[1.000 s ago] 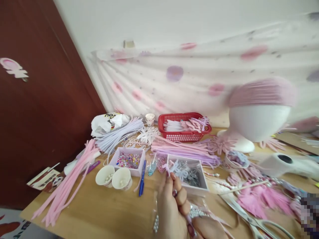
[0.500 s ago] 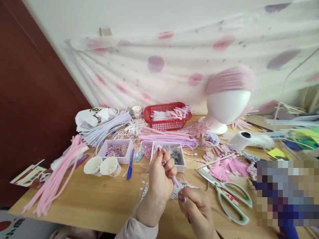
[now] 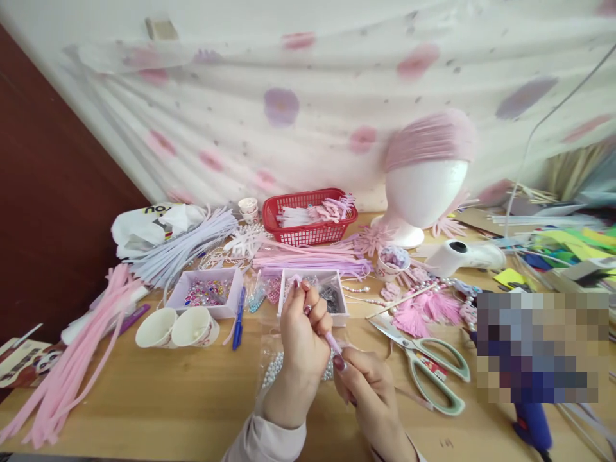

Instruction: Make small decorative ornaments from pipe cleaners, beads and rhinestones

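Note:
My left hand [image 3: 303, 333] is closed in a fist over the middle of the table. Out of the bottom of that fist comes a short length of pale purple pipe cleaner [image 3: 333, 344]; a bit of the same colour shows above the thumb. The rest of it is hidden by the fingers. Just below and to the right, my right hand [image 3: 368, 388] pinches the lower end of the pipe cleaner between thumb and forefinger. Behind the left fist stands a white box [image 3: 342, 315] of small parts, and under both hands lies a clear bag of pearl beads [image 3: 273, 372].
Green-handled scissors [image 3: 416, 359] lie right of my hands, with a blue glue gun [image 3: 532, 427] beyond. Left are two paper cups [image 3: 192, 330], a blue pen [image 3: 238, 321] and pink pipe cleaners [image 3: 79, 366]. Behind stand a red basket [image 3: 312, 234] and a white foam head [image 3: 426, 186].
My right hand has moved up close to the left fist, and its fingertips meet the pipe cleaner nearer that fist. The view has shifted, so the table's things sit further left.

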Action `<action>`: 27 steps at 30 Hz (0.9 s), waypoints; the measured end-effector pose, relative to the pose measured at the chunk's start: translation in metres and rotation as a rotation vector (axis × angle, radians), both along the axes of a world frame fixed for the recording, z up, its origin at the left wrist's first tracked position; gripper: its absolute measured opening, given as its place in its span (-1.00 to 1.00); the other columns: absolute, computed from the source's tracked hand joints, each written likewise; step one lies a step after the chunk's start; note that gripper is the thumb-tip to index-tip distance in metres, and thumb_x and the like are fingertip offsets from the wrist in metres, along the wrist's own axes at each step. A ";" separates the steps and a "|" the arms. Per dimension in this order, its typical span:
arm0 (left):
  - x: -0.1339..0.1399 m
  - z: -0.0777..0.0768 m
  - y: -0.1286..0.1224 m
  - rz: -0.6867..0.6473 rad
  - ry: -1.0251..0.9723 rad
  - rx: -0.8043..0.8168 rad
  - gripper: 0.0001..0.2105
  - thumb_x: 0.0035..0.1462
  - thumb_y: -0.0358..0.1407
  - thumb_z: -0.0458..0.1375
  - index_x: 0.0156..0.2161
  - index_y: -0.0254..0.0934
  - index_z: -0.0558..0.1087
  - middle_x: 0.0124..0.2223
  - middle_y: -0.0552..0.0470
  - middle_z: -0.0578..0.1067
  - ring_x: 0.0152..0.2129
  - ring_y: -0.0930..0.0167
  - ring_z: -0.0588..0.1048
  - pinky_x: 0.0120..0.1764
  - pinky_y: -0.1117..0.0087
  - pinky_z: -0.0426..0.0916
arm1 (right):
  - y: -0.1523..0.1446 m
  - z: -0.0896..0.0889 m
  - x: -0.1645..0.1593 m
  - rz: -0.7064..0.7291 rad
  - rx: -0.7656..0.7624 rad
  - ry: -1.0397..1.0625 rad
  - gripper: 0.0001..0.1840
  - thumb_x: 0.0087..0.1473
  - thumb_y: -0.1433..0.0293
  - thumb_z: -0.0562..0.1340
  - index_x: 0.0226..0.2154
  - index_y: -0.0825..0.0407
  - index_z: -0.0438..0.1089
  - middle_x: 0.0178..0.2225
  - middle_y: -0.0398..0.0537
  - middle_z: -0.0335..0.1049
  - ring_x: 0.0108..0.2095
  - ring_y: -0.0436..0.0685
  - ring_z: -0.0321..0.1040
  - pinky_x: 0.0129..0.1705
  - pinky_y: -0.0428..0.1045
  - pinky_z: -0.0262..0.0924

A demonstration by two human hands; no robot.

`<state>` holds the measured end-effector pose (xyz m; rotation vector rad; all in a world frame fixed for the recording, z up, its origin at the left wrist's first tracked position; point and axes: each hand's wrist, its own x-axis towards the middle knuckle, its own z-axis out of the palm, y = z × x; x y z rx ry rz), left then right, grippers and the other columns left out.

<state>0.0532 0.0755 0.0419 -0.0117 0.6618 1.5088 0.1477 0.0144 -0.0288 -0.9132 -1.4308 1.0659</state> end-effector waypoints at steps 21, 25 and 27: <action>-0.049 -0.002 -0.011 -0.256 0.402 0.450 -0.79 0.04 -0.19 0.37 -0.39 -0.30 0.55 -0.54 0.15 0.32 -0.74 0.66 0.14 -0.65 0.62 0.08 | 0.005 0.033 0.023 -0.169 0.142 -0.251 -0.82 0.29 0.29 0.15 -0.23 -0.03 0.45 -0.44 -0.11 0.37 -0.45 0.05 0.32 -0.44 -0.11 0.23; -0.052 -0.004 -0.025 -0.422 0.649 0.535 -0.75 0.10 -0.14 0.31 -0.43 -0.31 0.58 -0.59 0.11 0.32 -0.74 0.60 0.21 -0.66 0.56 0.07 | 0.022 0.053 0.011 -0.101 0.264 -0.153 -0.70 0.24 0.25 0.25 0.02 -0.15 0.49 -0.33 -0.07 0.42 -0.37 0.08 0.35 -0.34 -0.04 0.31; -0.055 -0.002 -0.029 -0.459 0.713 0.572 -0.76 0.11 -0.15 0.30 -0.43 -0.30 0.60 -0.61 0.10 0.32 -0.75 0.58 0.21 -0.68 0.55 0.08 | 0.027 0.058 0.008 -0.063 0.301 -0.108 -0.71 0.21 0.20 0.27 -0.02 -0.17 0.54 -0.36 -0.08 0.41 -0.36 0.09 0.35 -0.33 -0.02 0.31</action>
